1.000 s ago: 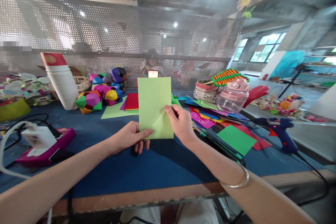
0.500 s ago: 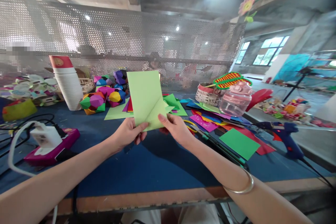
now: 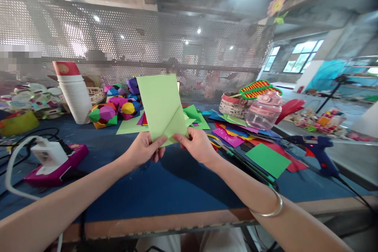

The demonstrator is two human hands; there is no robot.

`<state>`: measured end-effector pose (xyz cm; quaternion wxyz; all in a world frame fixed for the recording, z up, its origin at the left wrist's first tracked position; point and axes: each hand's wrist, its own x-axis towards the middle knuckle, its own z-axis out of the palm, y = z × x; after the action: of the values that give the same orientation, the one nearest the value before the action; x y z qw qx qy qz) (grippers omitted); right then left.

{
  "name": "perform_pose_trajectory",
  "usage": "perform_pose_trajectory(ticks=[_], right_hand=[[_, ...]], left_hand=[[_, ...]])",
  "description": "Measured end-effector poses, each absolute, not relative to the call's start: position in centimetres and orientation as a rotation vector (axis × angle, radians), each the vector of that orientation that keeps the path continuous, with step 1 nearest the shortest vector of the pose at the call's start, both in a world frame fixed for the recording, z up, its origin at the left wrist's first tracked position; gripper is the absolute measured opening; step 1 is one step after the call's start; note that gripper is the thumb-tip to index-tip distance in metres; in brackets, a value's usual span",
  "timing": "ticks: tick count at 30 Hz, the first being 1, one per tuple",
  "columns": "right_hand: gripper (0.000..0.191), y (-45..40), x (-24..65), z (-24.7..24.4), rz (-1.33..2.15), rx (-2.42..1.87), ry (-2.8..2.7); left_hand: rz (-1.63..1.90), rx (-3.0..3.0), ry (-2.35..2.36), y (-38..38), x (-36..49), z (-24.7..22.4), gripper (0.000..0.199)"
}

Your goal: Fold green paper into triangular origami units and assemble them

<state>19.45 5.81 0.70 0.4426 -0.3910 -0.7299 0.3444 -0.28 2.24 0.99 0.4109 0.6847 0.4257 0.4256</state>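
At the left of the frame, a magenta plastic power strip (image 3: 78,153) lies on the blue-topped table (image 3: 165,195), and behind it stands a tilted stack of white paper cups with a red top (image 3: 75,98). Next come faceted balls of multicoloured paper (image 3: 108,113). In the centre, a light green rectangular paper sheet (image 3: 161,102) is held up above the table, a diagonal line crossing its lower right part. The left hand (image 3: 144,149) clamps its lower left corner, thumb in front, fingers curled behind; the right hand (image 3: 201,144) has its thumb on the front near the lower edge, fingers partly hidden behind, apparently pinching it. The paper looks light, fairly stiff and easily creased, so a gentle pinch at the edges or corners should suit it best. Towards the right lie a darker green paper rectangle (image 3: 268,160) and a blue glue gun (image 3: 320,153).
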Motion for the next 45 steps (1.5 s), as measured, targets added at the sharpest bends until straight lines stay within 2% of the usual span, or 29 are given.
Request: perform_pose_trajectory(ticks=[4,13,21,33,37,41,44,45], right_hand=[[0.049,5.5,19.5,0.8,0.717,-1.005,-1.818],[0.049,5.1,19.3,1.0,0.646,-1.004,-1.864],[0.039,5.8,19.6,0.7,0.569,-1.089,-1.869],[0.041,6.8,20.1,0.6,0.658,-1.114,-1.904],[0.048,7.6,20.6,0.1,0.696,-1.115,-1.915],[0.051,8.1,21.4,0.1,0.655,-1.178,-1.978],[0.053,7.8,21.6,0.4,0.629,-1.194,-2.142],[0.053,7.5,21.5,0.5,0.619,-1.189,-2.213]], left_hand=[[1.056,1.705,1.082,2.7,-0.4,0.5,0.053],[1.090,1.712,1.137,2.3,-0.3,0.7,0.046],[1.027,1.677,1.227,3.2,-0.6,0.7,0.043],[0.953,1.611,1.230,3.3,-0.9,0.7,0.038],[0.890,1.581,1.227,3.1,-0.9,0.5,0.040],[0.691,1.595,1.151,1.2,-1.0,1.6,0.045],[0.113,1.633,0.856,-0.6,-1.4,3.4,0.040],[0.050,1.603,0.771,-1.0,-1.5,4.0,0.039]])
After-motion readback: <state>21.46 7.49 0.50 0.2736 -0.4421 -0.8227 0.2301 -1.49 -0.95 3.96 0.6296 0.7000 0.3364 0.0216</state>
